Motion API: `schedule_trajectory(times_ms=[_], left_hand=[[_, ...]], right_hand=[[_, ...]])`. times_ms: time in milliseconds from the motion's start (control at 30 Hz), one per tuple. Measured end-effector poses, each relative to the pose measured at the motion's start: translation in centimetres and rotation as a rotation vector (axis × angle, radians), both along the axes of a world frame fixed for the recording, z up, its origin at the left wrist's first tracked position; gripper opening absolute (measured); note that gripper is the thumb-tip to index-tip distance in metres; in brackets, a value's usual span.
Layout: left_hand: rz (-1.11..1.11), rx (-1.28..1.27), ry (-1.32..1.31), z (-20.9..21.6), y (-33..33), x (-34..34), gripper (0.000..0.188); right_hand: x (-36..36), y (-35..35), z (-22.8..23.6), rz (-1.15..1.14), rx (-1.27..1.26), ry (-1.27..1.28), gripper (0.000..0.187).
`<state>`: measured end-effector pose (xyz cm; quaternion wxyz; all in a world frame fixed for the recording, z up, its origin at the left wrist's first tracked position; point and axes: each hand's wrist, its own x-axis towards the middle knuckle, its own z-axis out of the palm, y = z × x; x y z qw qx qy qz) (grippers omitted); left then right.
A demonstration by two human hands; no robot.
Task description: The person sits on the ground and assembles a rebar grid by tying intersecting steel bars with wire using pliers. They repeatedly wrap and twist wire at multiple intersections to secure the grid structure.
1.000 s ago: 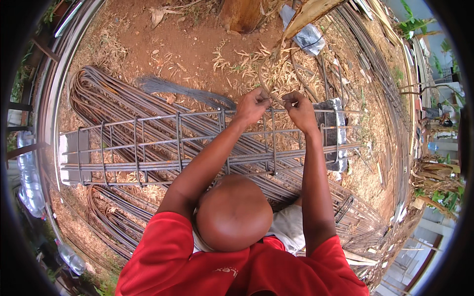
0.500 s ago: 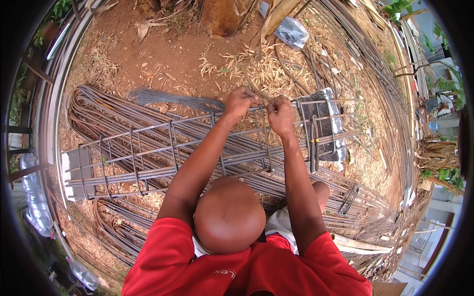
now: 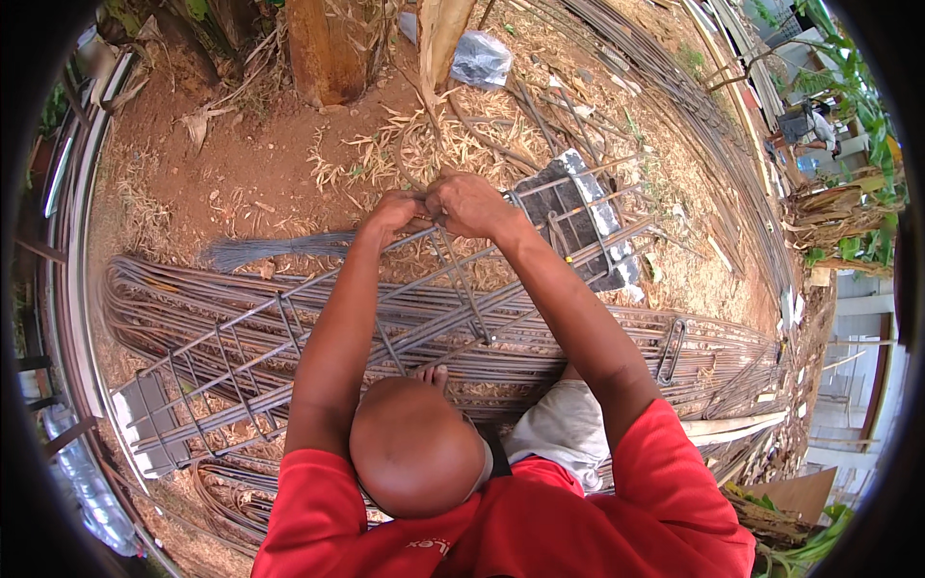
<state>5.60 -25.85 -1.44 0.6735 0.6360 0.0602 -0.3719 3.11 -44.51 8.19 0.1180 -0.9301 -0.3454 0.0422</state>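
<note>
A rebar cage point(image 3: 252, 358) of long steel bars and square stirrups lies slanting across the middle, propped on a block at each end. At its far long bar, beside a stirrup, my left hand point(image 3: 393, 214) and my right hand point(image 3: 468, 204) are closed and meet fingertip to fingertip. Whatever is pinched between the fingers is too small and covered to make out. Pincers point(image 3: 555, 229) with yellow marks on the handles rest on the cage near the right block, partly behind my right forearm. A bundle of thin tie wire point(image 3: 279, 249) lies left of my left hand.
Bundles of bent rebar point(image 3: 154, 289) lie beneath the cage. A dark block point(image 3: 568, 197) supports its right end, a grey block point(image 3: 149, 424) its left. Beyond stand a tree trunk point(image 3: 330, 58) and a plastic bag point(image 3: 480, 60). Another person point(image 3: 817, 133) is far right.
My hands, slightly apart before, have come together at the far bar. The view has turned, so the cage slants more and the scene sits further left.
</note>
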Motion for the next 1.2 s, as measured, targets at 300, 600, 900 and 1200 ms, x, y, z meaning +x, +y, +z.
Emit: schedule_trajectory(times_ms=[300, 600, 900, 1200], left_hand=[[-0.036, -0.021, 0.240, -2.2, -0.3, 1.8, 0.037], [-0.002, -0.062, 0.203, -0.1, -0.1, 0.9, 0.040], [0.189, 0.248, -0.138, 3.2, 1.3, -2.7, 0.050], [-0.183, 0.763, -0.645, 4.2, -1.2, -7.5, 0.056]], right_hand=[[2.9, 3.9, 1.9, -0.012, -0.538, 0.169, 0.022], [4.0, 2.9, 1.7, -0.048, -0.531, 0.311, 0.029], [3.4, 1.0, 0.2, -0.241, -0.305, 0.493, 0.040], [0.5, 1.8, -2.6, -0.593, -0.195, 0.326, 0.031]])
